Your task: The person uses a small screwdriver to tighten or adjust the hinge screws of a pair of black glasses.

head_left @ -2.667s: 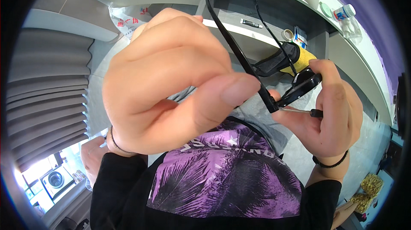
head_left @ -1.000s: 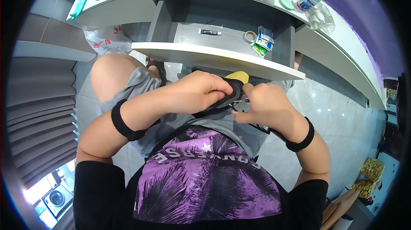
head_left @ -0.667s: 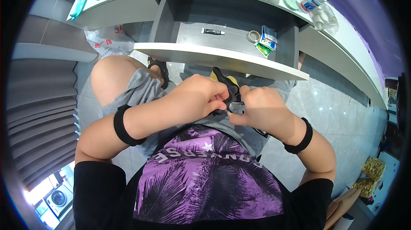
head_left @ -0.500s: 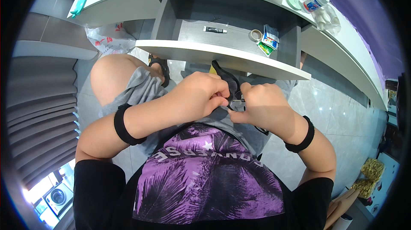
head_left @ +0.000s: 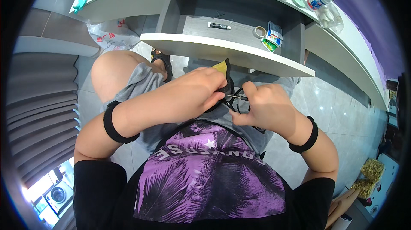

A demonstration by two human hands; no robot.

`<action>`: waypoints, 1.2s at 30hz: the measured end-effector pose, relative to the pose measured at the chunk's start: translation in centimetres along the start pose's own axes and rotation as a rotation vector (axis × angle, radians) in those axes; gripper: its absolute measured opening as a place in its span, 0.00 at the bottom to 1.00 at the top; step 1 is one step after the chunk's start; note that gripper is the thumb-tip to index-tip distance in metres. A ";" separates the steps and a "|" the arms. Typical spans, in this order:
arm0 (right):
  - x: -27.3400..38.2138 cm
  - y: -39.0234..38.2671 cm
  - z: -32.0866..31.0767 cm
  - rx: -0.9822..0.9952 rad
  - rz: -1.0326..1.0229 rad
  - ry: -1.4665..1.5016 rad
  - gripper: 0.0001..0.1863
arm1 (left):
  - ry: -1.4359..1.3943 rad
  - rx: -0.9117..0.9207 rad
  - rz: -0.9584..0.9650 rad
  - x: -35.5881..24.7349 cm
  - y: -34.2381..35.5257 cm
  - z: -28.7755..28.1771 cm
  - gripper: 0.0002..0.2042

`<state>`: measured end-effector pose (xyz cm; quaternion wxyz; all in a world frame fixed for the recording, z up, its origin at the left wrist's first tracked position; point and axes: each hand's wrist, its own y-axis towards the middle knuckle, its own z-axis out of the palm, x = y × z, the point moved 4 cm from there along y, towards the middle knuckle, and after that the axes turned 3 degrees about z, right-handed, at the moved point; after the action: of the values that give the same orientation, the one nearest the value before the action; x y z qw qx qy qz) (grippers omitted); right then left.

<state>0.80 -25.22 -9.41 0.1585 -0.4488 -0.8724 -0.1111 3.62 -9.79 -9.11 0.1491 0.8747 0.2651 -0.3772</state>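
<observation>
My left hand (head_left: 207,85) is closed, its fingertips pinching a black piece with a yellow face (head_left: 222,66) that looks soft and stands up past the knuckles. My right hand (head_left: 263,103) is closed beside it, around a slim tool with a thin metal shaft and a black handle end (head_left: 244,98). The shaft points left toward my left fingertips. Thin black curved loops (head_left: 231,102) lie between the two hands; their kind is hard to make out. Both hands are over my lap, just in front of the open drawer.
The pulled-out drawer (head_left: 231,43) holds a small black tube (head_left: 219,26), a tape roll (head_left: 259,32) and colourful packets (head_left: 273,37). A white bottle (head_left: 320,0) and other items stand on the white desk (head_left: 128,5). A plastic bag (head_left: 112,35) lies below at left.
My left hand has shifted slightly left and tilted, showing more of the yellow face. The gap between my hands has widened, so the metal shaft and black loops show more.
</observation>
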 end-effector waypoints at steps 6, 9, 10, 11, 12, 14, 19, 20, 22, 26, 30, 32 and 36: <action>-0.2 -0.4 -1.1 -0.044 0.029 0.013 0.21 | 0.015 -0.079 -0.099 1.1 -0.6 -0.8 0.07; 0.1 -0.3 -1.3 -0.050 0.003 -0.041 0.21 | -0.156 -0.099 -0.110 0.2 -0.4 -1.1 0.06; 0.3 -0.2 -1.4 -0.055 -0.010 -0.063 0.21 | -0.250 -0.089 -0.109 0.0 -0.4 -1.0 0.06; 0.4 -0.1 -1.5 -0.054 -0.011 -0.063 0.21 | -0.251 -0.089 -0.110 0.0 -0.5 -0.9 0.06; 0.6 0.0 -1.5 -0.065 -0.017 -0.078 0.21 | -0.340 -0.067 -0.157 0.2 -0.6 -0.7 0.06; 0.6 0.0 -1.6 -0.076 -0.021 -0.094 0.21 | -0.430 -0.044 -0.202 0.2 -0.6 -0.5 0.06; 1.1 0.1 -1.4 -0.040 -0.051 -0.142 0.20 | -0.134 -0.012 -0.046 -0.6 -0.5 -0.4 0.08; 1.1 0.1 -1.4 -0.039 -0.051 -0.143 0.20 | -0.080 -0.019 -0.055 -0.7 -0.6 -0.3 0.08; 1.2 0.0 -1.2 -0.043 -0.060 -0.157 0.21 | -0.023 -0.035 -0.040 -0.9 -0.7 -0.3 0.08; 0.9 -0.4 -1.1 -0.090 -0.049 -0.126 0.22 | 0.212 -0.100 0.007 -0.7 -1.1 -1.1 0.08; -0.6 -1.5 -1.2 -0.089 0.036 -0.171 0.25 | 0.106 -0.075 -0.073 1.2 -1.4 -2.1 0.07; -0.7 -1.8 -1.1 -0.118 0.053 -0.160 0.25 | 0.094 -0.164 -0.024 0.7 -0.4 -3.1 0.06; -0.2 -2.0 -1.8 -0.167 0.065 -0.131 0.25 | -0.289 -0.294 -0.191 2.8 3.2 -7.7 0.09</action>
<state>-0.40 -27.12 -7.94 0.0669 -0.4948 -0.8536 -0.1486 11.55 -7.88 -5.82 0.2753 0.7514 0.3746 -0.4683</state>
